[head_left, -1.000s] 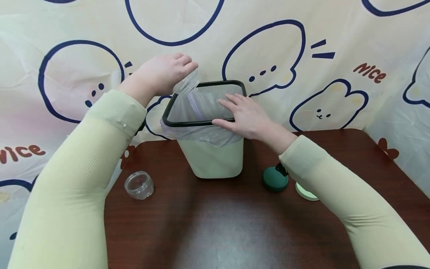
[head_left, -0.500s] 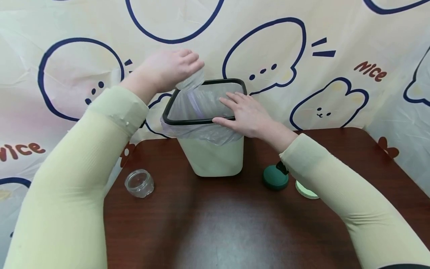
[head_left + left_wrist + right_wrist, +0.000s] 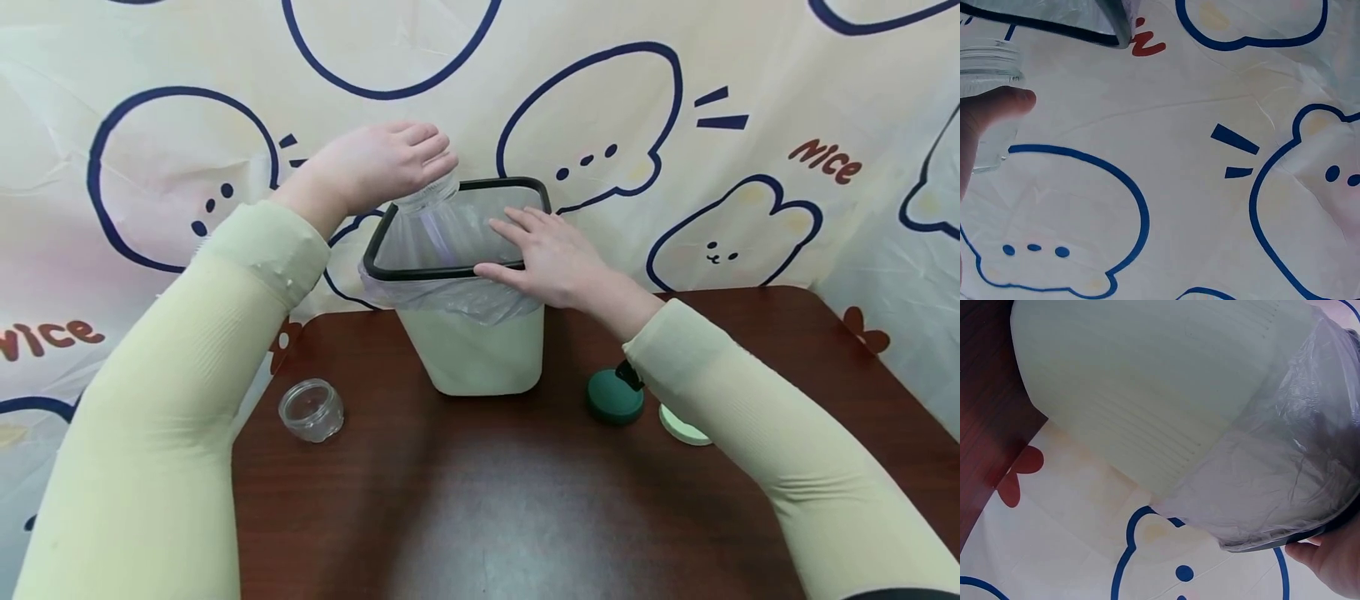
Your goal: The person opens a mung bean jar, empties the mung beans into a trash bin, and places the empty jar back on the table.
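My left hand (image 3: 382, 169) grips a clear jar (image 3: 430, 196) over the left side of a pale green trash bin (image 3: 483, 358). In the left wrist view the thumb lies across the jar, whose threaded mouth points toward the bin. The rest of that hand's grip is mostly out of sight there. A thin plastic bag (image 3: 468, 298) lines the bin and hangs over its outside below a black rim (image 3: 420, 275). My right hand (image 3: 553, 254) rests on the rim's right side with fingers spread and fairly straight; the right wrist view shows its fingertips (image 3: 1302, 551) at the rim.
On the brown table (image 3: 480, 500), a second clear jar (image 3: 311, 410) stands open at the left. A dark green lid (image 3: 615, 397) and a light green lid (image 3: 684, 427), partly behind the right sleeve, lie at the right. A printed cloth (image 3: 585, 100) hangs behind.
My left hand has shifted slightly right with its jar and turned it further mouth down over the bin. The right hand stays put on the rim.
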### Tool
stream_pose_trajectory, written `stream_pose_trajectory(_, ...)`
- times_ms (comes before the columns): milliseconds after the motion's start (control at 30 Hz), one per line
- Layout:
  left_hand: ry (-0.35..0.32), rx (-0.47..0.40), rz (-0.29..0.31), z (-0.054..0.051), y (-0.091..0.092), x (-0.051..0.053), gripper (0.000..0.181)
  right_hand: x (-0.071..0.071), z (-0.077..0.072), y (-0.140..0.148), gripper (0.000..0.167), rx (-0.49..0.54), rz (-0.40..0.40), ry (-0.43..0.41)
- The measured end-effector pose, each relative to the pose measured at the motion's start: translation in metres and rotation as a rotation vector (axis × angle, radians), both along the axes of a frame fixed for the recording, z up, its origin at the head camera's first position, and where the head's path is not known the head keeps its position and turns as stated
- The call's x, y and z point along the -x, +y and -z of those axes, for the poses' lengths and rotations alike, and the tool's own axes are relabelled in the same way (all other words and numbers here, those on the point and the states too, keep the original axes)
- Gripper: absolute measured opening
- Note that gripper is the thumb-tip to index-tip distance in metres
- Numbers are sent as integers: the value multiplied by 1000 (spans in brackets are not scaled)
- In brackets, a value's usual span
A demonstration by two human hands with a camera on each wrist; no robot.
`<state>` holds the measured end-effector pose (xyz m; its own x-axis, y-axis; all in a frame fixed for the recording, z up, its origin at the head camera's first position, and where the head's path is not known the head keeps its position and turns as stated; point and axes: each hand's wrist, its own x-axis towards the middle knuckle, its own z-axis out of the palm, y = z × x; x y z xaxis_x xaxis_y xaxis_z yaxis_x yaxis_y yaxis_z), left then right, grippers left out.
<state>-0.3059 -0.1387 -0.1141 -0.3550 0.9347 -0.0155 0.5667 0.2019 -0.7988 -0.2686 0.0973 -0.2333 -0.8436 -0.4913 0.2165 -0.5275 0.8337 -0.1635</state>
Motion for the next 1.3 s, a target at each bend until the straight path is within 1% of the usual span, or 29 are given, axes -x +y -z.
stream_pose_trajectory(67,21,-22,29,-2,0,0,65,0,1,0,79,-2,0,-5)
stream_pose_trajectory(133,42,-23,59,-4,0,1,66,0,1,0,79,0,-3,-5)
stream_pose_trajectory(233,78,13,113,-3,2,4,60,1,2,0,78,9,-3,7)
stream_pose_trajectory(300,86,55,132,0,3,6,56,1,1,0,78,5,-1,8)
stream_pose_trajectory(333,81,61,137,1,3,7,53,2,2,0,78,3,-1,8)
stream_pose_trajectory(400,88,60,137,3,3,8,53,2,2,0,79,1,0,5)
stream_pose_trajectory(500,95,46,136,1,1,8,55,2,2,-1,79,-1,-3,3)
stream_pose_trajectory(600,95,17,143,-4,0,6,59,1,2,0,79,6,-3,4)
stream_pose_trajectory(733,100,-84,134,-14,-4,1,60,1,1,0,79,7,-6,9)
stream_pose_trajectory(800,103,-91,123,-16,-6,0,62,1,1,-1,79,5,-8,9)
stream_pose_trajectory(867,107,-69,117,-15,-6,-1,63,1,1,-1,79,5,-8,5)
stream_pose_trajectory(967,121,-9,135,-9,-7,2,65,1,1,-2,79,-2,-3,-2)
stream_pose_trajectory(1000,128,-3,143,-7,-8,4,64,1,1,-2,79,-4,-1,-3)
stream_pose_trajectory(1133,121,-13,173,-2,-12,8,60,1,2,-2,79,-2,-2,4)
stream_pose_trajectory(1200,115,-25,184,-3,-12,8,59,1,2,-2,78,5,-4,8)
stream_pose_trajectory(1233,107,-45,192,-4,-12,8,58,1,1,-1,78,9,-4,9)
stream_pose_trajectory(1300,110,-90,189,-8,-12,6,59,1,0,-1,78,12,-5,9)
